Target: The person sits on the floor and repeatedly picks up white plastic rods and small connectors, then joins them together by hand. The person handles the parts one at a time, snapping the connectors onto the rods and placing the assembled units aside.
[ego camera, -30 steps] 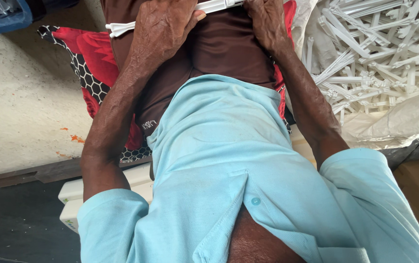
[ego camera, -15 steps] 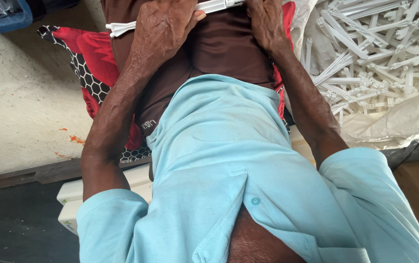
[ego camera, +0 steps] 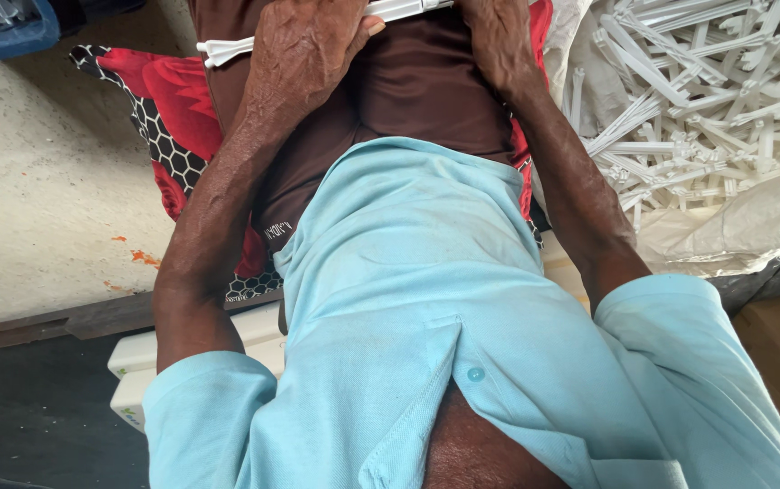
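The left hand (ego camera: 304, 54) lies at the top of the view, its fingers curled over a long white plastic strip (ego camera: 227, 50) that runs across the lap; the thumb tip shows beside the strip, and the grip looks closed on it, though the fingertips are tucked under and out of sight; the right hand (ego camera: 499, 36) sits at the strip's other end, cut off by the top edge, so I cannot tell whether its fingers clasp the strip or only rest there; the strip's left tip pokes out past the left hand, while its middle and right end leave the frame; under both hands is a dark brown cloth (ego camera: 417, 91) over the lap, and below that a pale blue shirt (ego camera: 426, 299) fills most of the view and hides the legs; a red cushion (ego camera: 168, 100) with a black and white honeycomb border shows on either side of the lap; to the right a heap of white plastic strips (ego camera: 707, 100) lies on a pale sack (ego camera: 752, 231), partly cut off; a blue crate (ego camera: 0, 36) peeks in at the top left corner, its contents hard to make out; part of a white block (ego camera: 136, 358) shows under the left sleeve.
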Tool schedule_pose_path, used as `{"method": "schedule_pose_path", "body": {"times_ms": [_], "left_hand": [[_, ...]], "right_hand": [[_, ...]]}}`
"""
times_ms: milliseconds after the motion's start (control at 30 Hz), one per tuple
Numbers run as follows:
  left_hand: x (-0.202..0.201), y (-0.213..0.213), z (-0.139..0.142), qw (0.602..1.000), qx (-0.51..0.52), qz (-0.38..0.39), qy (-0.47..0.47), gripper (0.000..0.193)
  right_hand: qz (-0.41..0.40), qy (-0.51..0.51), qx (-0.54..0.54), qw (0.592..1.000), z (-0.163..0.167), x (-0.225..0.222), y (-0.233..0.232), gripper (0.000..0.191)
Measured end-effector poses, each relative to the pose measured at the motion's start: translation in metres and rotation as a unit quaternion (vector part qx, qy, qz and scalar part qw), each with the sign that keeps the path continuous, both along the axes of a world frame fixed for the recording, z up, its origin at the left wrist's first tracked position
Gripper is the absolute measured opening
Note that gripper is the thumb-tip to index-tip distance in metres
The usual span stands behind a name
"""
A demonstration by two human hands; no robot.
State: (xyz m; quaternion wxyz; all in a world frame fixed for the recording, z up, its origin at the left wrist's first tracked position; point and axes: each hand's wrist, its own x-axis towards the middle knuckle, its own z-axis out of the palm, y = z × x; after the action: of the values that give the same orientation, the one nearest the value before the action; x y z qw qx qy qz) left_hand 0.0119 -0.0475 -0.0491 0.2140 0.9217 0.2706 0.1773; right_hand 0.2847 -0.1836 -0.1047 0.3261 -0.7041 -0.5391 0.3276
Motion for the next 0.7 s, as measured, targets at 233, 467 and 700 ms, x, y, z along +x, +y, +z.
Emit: {"method": "schedule_pose_path", "body": {"times_ms": [233,467,700], "left_hand": [[-0.001,0.0,0.001,0.999,-0.035,-0.024,0.01,0.03],[0.0,0.0,-0.002,0.999,0.016,-0.016,-0.03,0.03],[-0.002,0.0,0.0,0.999,-0.011,-0.029,-0.021,0.029]], "right_hand": [[-0.042,0.111,-0.035,0.992,0.001,-0.008,-0.004,0.052],[-0.079,0.064,-0.068,0.993,-0.008,-0.001,0.002,0.053],[-0.045,0.075,-0.001,0.996,-0.005,-0.007,-0.011,0.045]]}}
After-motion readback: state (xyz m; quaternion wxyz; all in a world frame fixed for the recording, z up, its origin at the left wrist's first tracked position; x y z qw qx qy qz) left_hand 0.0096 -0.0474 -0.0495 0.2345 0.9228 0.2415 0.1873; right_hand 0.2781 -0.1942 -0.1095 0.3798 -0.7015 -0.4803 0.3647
